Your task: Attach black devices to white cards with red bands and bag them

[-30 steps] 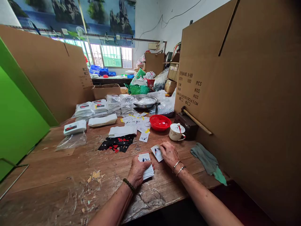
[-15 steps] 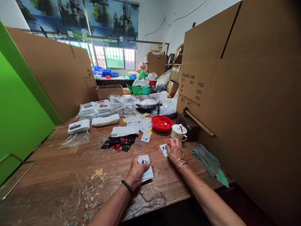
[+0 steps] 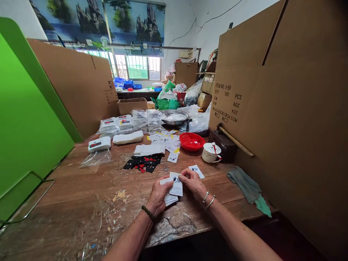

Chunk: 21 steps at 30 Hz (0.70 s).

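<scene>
Pinching one small printed card by its upper edge with the right hand, thumb and forefinger closed on it, right over the card stack clasped in the curled left hand. Both held low over the wooden table, near the lidded cup, to its left and closer to the body.

Best done, by the look of it, with a light slide of the thumb to part a single card, keeping the stack squared and firmly clasped, checking for a second card clinging beneath.

Lying flat between the hands and the cup: a lone card. Just left of the cup and a little behind it: a red basket. Farther left: black and red pieces. Right of the cup, nearer the table edge: a grey-green cloth.

Against half a second ago: right hand then resting on the lone card close to the cup, now drawn back and closed on the stack's top card. Left hand unchanged in its hold.
</scene>
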Motion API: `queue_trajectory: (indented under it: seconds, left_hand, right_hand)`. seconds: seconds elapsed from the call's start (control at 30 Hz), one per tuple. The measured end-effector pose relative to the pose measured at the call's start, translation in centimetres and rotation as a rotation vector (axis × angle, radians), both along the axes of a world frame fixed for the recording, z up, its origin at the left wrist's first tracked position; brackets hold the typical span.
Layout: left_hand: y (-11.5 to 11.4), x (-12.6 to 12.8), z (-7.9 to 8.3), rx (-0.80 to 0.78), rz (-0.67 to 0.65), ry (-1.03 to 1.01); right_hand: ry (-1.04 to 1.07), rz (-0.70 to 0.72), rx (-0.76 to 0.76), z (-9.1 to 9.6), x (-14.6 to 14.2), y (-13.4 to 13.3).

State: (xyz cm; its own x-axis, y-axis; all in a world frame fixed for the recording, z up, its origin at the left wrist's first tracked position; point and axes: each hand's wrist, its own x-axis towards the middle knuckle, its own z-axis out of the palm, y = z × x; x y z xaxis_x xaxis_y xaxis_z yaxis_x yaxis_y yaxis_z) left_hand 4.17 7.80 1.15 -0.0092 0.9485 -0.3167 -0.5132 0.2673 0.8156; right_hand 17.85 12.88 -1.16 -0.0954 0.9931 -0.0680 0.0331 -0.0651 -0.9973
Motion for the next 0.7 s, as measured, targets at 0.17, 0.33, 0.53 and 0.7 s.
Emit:
queue_trajectory:
  seconds: [0.17, 0.33, 0.53, 0.7]
  left_hand:
    - [-0.3, -0.4, -0.3, -0.005, 0.093, -0.018]
    - [-0.2, -0.8, -1.0, -0.022, 0.177, -0.064]
    - [0.5, -1.0, -1.5, -0.052, 0.25, -0.112]
    - [1.1, -0.9, -1.9, -0.058, 0.264, -0.134]
  right_hand:
    - [0.127, 0.077, -0.093, 0.7, -0.5, -0.3]
    - [0.134, 0.172, -0.16, 1.2, -0.5, -0.9]
    - [0.142, 0.105, -0.212, 0.7, -0.4, -0.4]
    - [0.124, 0.066, -0.166, 0.4, -0.1, 0.8]
